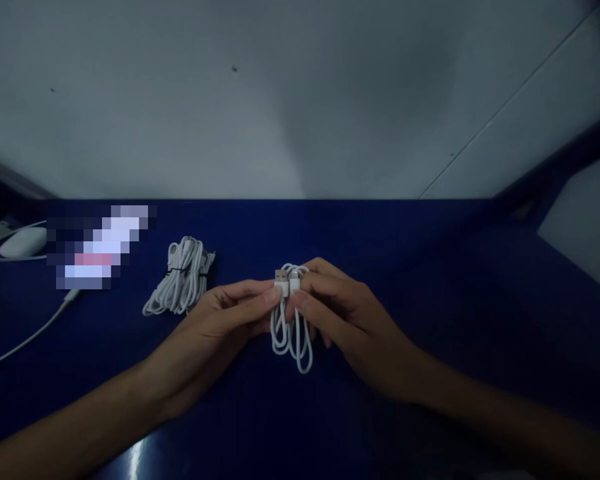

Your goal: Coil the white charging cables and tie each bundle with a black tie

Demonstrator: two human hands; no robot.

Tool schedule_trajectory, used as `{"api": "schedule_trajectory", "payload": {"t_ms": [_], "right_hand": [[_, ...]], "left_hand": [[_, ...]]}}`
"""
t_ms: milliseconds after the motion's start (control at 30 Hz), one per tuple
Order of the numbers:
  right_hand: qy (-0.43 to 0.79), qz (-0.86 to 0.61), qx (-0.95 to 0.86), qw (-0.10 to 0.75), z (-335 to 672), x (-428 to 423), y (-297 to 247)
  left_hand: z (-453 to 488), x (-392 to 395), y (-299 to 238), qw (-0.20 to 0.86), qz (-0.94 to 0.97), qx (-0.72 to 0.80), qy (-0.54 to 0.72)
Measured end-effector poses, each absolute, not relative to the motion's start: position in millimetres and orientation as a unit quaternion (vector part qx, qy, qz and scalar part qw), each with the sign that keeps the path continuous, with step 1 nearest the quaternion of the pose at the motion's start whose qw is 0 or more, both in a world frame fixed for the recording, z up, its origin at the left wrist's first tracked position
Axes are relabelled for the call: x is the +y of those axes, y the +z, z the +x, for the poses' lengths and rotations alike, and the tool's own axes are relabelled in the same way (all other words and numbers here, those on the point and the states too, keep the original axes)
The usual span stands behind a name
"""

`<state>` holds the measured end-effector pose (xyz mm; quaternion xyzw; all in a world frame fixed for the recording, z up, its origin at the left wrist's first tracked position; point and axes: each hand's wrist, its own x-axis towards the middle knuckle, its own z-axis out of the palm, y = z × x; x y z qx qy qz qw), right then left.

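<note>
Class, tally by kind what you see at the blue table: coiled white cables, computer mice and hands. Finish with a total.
Coiled white cables: 2 (held cable, tied bundle)
Mice: 1 (white mouse)
Hands: 2 (left hand, right hand)
Total: 5

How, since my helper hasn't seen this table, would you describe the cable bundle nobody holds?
Start at the blue table. Left of the left hand lies a coiled white bundle. Unlike the looped cable that this hand and the right hand hold, it lies untouched, cinched by a dark tie.
</note>
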<state>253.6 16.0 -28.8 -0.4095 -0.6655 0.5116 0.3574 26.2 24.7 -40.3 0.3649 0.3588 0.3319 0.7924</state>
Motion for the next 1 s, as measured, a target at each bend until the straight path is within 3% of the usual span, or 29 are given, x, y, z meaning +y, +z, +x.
{"api": "schedule_trajectory", "payload": {"t_ms": [1000], "right_hand": [[0.518, -0.411, -0.663, 0.350, 253.9, 15.9, -26.5]], "left_hand": [[28.8, 24.9, -39.3, 0.792, 0.363, 0.358, 0.337]]}}
